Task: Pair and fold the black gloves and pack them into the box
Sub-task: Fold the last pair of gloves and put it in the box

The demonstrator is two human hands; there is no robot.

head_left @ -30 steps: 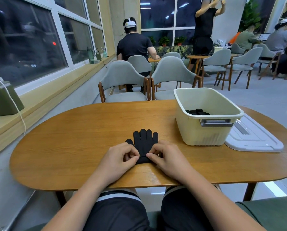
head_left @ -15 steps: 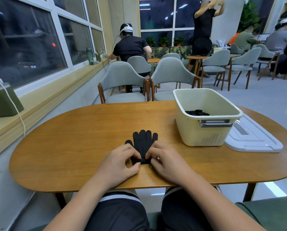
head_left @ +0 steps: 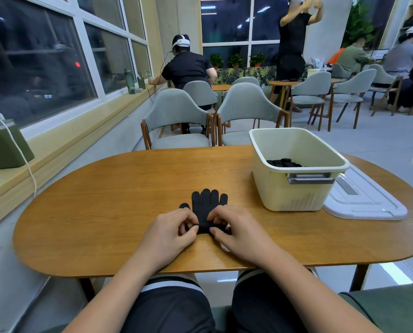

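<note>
Both hands pinch the cuff of the black gloves (head_left: 206,207): left hand (head_left: 170,233) and right hand (head_left: 236,233) each in closed grip, to start the fold. Fingers point away from the grip; the box (head_left: 294,188) waits to the right on the worktop (head_left: 104,200).

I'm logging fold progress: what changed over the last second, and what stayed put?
The left hand and right hand have started rolling the cuff of the black gloves up off the table, both pinching it. The glove fingers stay flat, pointing away. The box and lid have not moved.
</note>
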